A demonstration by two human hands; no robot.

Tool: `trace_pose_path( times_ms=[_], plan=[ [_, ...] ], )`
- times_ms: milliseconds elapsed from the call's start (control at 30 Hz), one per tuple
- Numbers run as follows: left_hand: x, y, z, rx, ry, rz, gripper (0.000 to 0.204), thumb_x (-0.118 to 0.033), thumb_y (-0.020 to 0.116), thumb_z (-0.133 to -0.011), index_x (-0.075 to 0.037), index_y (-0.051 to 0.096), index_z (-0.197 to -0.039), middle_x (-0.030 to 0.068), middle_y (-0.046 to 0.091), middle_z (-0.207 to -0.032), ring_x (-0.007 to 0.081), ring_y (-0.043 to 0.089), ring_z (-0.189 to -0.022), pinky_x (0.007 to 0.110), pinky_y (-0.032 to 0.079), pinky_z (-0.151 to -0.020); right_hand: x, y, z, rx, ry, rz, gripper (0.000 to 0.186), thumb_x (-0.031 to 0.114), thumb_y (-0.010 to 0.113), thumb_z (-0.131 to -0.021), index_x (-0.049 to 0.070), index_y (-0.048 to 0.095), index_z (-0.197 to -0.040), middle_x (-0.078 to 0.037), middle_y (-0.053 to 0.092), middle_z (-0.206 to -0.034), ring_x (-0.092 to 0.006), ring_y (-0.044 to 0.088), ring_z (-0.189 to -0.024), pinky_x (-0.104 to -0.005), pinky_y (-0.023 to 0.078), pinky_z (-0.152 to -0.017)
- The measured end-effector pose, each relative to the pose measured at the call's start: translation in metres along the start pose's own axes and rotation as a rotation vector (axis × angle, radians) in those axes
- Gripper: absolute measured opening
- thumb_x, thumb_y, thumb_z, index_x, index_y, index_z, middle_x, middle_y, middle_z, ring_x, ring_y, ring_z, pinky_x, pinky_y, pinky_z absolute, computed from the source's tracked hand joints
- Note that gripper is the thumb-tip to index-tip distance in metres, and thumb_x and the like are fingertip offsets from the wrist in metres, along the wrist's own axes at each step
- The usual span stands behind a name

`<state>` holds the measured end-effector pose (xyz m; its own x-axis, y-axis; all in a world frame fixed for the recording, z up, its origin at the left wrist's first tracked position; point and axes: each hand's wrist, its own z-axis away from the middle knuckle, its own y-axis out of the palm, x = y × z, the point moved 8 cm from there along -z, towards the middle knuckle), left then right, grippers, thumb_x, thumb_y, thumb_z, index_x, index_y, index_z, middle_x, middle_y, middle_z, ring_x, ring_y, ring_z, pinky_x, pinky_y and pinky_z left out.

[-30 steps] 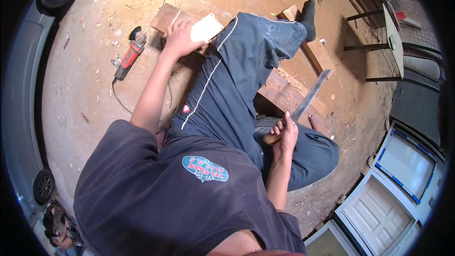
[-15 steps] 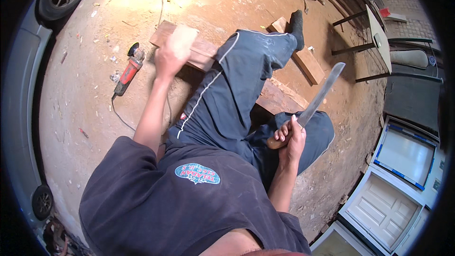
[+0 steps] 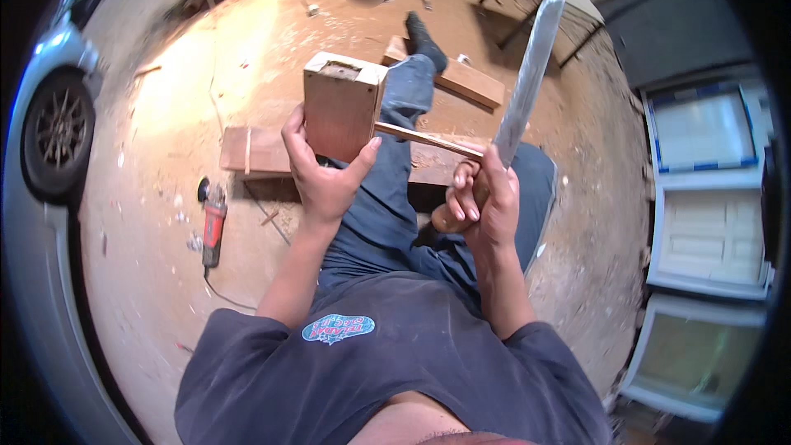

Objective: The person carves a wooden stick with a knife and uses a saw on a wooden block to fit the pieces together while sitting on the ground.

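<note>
Gripping a wooden block (image 3: 342, 107) in my left hand (image 3: 323, 175), I hold it up over my lap; my right hand (image 3: 486, 202) is clamped on a machete (image 3: 527, 74), blade tilted upward. A plank (image 3: 264, 151) lies below, a grinder (image 3: 213, 227) left on the dirt, a car wheel (image 3: 56, 133) beyond.

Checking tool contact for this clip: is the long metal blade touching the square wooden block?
No: the long metal blade, raised in the right hand, stands apart from the square wooden block held in the left hand.
</note>
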<state>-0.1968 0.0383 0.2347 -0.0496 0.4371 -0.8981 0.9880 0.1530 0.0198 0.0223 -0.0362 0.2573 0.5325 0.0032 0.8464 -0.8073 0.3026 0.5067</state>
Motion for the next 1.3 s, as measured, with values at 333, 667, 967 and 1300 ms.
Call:
trace_pose_path(
  times_ms=[333,667,967,1300],
  plan=[
    [-0.053,0.033,0.021,0.046,0.427,-0.199,0.091,-0.049,0.061,-0.091,0.002,0.015,-0.152,0.0206,0.033,-0.148,0.0324,0.039,-0.136,0.046,0.035,-0.112,0.039,-0.023,-0.001,0.054,-0.060,-0.287,0.024,0.014,0.054,-0.102,-0.008,0.062,-0.102,-0.013,0.063,-0.073,-0.0077,0.045,-0.041,-0.0246,0.043,-0.043],
    [-0.076,0.071,0.022,0.110,0.327,-0.078,0.094,-0.076,0.024,-0.095,-0.001,0.020,-0.151,0.0231,0.035,-0.154,0.0346,0.032,-0.145,0.049,0.025,-0.119,0.048,-0.061,0.008,0.054,-0.161,-0.250,0.026,0.015,0.051,-0.104,-0.008,0.063,-0.103,-0.011,0.061,-0.072,-0.0067,0.040,-0.038,-0.0235,0.042,-0.042],
    [-0.075,0.109,0.060,0.443,0.481,0.066,0.037,-0.012,0.064,-0.097,-0.009,0.042,-0.127,0.0230,0.059,-0.127,0.0335,0.059,-0.120,0.048,0.047,-0.105,0.071,-0.129,0.039,0.008,-0.249,-0.290,0.023,0.014,0.057,-0.100,-0.008,0.064,-0.096,-0.011,0.060,-0.068,-0.0087,0.045,-0.040,-0.0245,0.044,-0.042],
    [-0.076,0.130,0.063,0.442,0.184,0.103,0.109,-0.086,0.042,-0.083,-0.002,0.028,-0.151,0.0276,0.031,-0.156,0.0390,0.034,-0.144,0.053,0.023,-0.119,0.078,-0.142,0.032,-0.033,-0.280,-0.257,0.022,0.015,0.061,-0.099,-0.006,0.064,-0.092,-0.009,0.059,-0.063,-0.0088,0.046,-0.040,-0.0251,0.044,-0.042]
  ],
)
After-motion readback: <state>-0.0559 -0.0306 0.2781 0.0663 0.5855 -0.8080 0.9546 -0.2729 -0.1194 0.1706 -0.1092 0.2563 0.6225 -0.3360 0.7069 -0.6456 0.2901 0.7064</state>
